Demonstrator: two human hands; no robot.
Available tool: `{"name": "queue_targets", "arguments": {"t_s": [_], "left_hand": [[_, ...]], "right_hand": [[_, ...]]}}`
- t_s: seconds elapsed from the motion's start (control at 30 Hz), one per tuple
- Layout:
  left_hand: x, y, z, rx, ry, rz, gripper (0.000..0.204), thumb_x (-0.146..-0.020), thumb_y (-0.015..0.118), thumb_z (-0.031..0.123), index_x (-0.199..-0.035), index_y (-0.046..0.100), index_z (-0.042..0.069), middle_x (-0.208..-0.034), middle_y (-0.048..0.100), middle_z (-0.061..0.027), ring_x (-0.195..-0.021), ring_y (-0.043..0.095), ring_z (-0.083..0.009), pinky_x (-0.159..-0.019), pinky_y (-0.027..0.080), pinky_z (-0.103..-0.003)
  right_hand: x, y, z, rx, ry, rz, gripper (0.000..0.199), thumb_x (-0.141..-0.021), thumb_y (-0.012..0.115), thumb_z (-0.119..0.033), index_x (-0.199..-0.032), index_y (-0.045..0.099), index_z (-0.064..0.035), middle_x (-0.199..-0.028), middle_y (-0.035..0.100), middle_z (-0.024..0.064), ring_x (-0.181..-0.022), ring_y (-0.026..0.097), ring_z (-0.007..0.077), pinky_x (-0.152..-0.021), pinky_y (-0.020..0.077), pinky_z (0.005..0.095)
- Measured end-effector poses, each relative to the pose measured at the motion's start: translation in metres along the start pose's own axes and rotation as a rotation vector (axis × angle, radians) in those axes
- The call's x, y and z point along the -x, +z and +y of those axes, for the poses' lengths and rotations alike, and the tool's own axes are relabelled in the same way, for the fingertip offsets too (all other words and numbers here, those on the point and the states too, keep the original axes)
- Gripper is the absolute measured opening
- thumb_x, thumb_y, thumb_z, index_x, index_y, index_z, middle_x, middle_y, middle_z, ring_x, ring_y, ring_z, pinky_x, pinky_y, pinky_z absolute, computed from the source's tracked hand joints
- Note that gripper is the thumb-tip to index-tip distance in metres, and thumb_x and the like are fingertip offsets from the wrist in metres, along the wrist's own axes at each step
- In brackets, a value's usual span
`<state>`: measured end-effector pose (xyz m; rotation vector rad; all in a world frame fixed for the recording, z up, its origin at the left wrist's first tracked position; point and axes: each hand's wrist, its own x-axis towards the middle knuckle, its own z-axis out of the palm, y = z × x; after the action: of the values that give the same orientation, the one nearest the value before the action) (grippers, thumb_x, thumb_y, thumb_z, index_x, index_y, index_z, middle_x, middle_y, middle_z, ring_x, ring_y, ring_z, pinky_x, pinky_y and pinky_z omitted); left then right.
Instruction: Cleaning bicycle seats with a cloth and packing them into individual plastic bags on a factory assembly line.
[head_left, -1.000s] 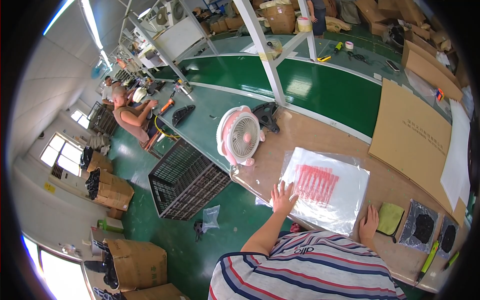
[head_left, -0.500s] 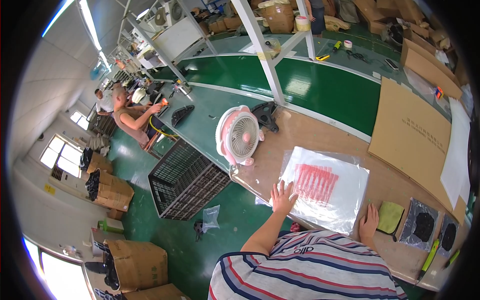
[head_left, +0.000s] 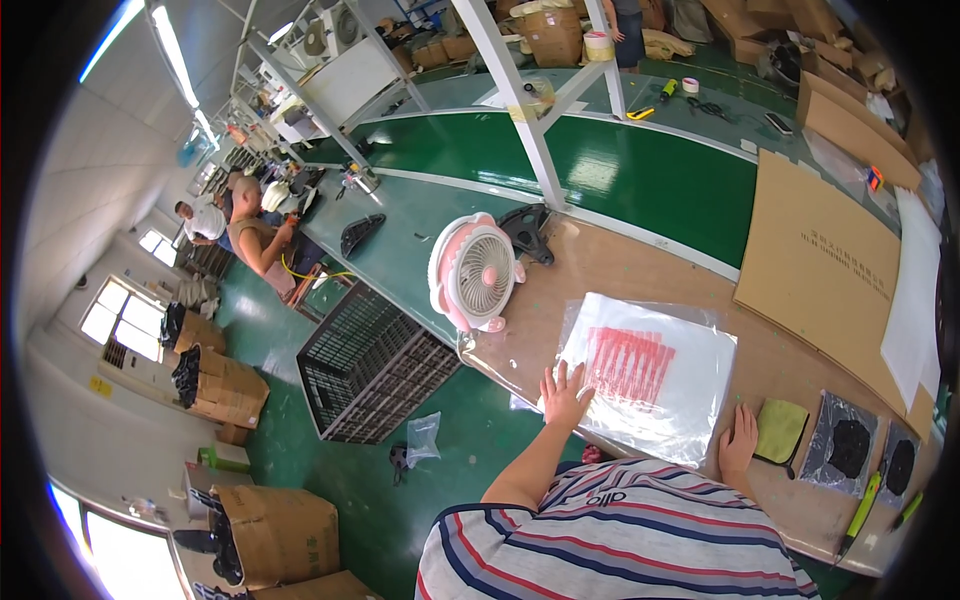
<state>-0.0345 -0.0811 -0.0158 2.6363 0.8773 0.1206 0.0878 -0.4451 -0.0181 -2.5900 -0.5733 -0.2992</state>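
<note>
On the brown worktop lies a stack of clear plastic bags [head_left: 690, 385] with red printing on it. My left hand [head_left: 566, 394] rests on the stack's left edge, fingers spread and holding nothing. Flat on the table just right of the stack is my right hand [head_left: 738, 440], its fingers stretched out and empty. Close beside it sits a folded olive-green cloth [head_left: 779, 431]. Further right are two clear bags with black pieces inside, one larger bagged black piece [head_left: 850, 447] and a smaller one [head_left: 902, 465]. A yellow-green cutter knife [head_left: 861, 512] lies by them.
A pink and white fan [head_left: 478, 275] stands left of the bags, with a black plastic part [head_left: 531, 235] behind it. Large cardboard sheets [head_left: 820, 255] cover the right. A black crate [head_left: 375, 365] is on the floor. Beyond runs a green conveyor belt [head_left: 650, 180]; a co-worker [head_left: 257, 240] sits far left.
My hands stay in place on the bags and the table. At the far left, the seated co-worker has lowered their hands, and the person behind has leaned. The view has shifted very slightly.
</note>
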Motion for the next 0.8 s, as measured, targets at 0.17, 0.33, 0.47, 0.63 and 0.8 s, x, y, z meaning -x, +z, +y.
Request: {"name": "queue_targets", "arguments": {"t_s": [0.17, 0.33, 0.47, 0.63, 0.8], "left_hand": [[0.0002, 0.0005, -0.0002, 0.002, 0.002, 0.007, 0.062, -0.083, 0.055, 0.049, -0.138, 0.034, 0.03, -0.147, 0.024, -0.0117, -0.136, 0.012, -0.0421, -0.109, 0.012, -0.053], [-0.0001, 0.0014, -0.0006, 0.005, 0.007, 0.022, 0.061, -0.083, 0.055, 0.049, -0.138, 0.035, 0.029, -0.147, 0.025, -0.012, -0.135, 0.014, -0.0426, -0.109, 0.012, -0.054], [0.0001, 0.0017, -0.0001, 0.005, 0.008, 0.026, 0.061, -0.083, 0.054, 0.048, -0.138, 0.036, 0.029, -0.147, 0.025, -0.0121, -0.135, 0.014, -0.0426, -0.109, 0.012, -0.054], [0.0001, 0.001, 0.0004, -0.007, 0.006, 0.024, 0.061, -0.083, 0.054, 0.049, -0.138, 0.036, 0.029, -0.147, 0.025, -0.0124, -0.135, 0.014, -0.0428, -0.109, 0.012, -0.054], [0.0003, 0.0019, -0.0003, -0.005, 0.01, 0.03, 0.061, -0.083, 0.054, 0.049, -0.138, 0.036, 0.029, -0.147, 0.025, -0.0125, -0.135, 0.013, -0.0427, -0.109, 0.012, -0.054]], "right_hand": [[0.0002, -0.0001, -0.0004, 0.001, -0.01, 0.01, 0.052, -0.076, 0.05, -0.007, -0.128, 0.047, -0.0049, -0.131, 0.046, 0.0142, -0.121, 0.041, 0.034, -0.103, 0.0313, 0.0423], [-0.0001, 0.0002, 0.0002, 0.003, -0.013, 0.014, 0.052, -0.076, 0.05, -0.007, -0.128, 0.047, -0.0049, -0.132, 0.046, 0.0136, -0.121, 0.041, 0.0337, -0.103, 0.0313, 0.0424], [-0.0003, -0.0003, -0.0003, 0.004, -0.003, 0.007, 0.052, -0.076, 0.05, -0.007, -0.128, 0.047, -0.0048, -0.132, 0.046, 0.0135, -0.121, 0.041, 0.0335, -0.103, 0.0314, 0.0423], [-0.0011, -0.001, -0.0005, -0.005, -0.004, 0.005, 0.053, -0.076, 0.05, -0.007, -0.128, 0.047, -0.0051, -0.132, 0.045, 0.0134, -0.121, 0.041, 0.0336, -0.103, 0.0316, 0.0422], [-0.001, -0.0014, -0.0008, -0.008, -0.004, -0.001, 0.053, -0.076, 0.05, -0.007, -0.129, 0.046, -0.0055, -0.132, 0.045, 0.0137, -0.122, 0.04, 0.0335, -0.103, 0.0312, 0.0419]]}}
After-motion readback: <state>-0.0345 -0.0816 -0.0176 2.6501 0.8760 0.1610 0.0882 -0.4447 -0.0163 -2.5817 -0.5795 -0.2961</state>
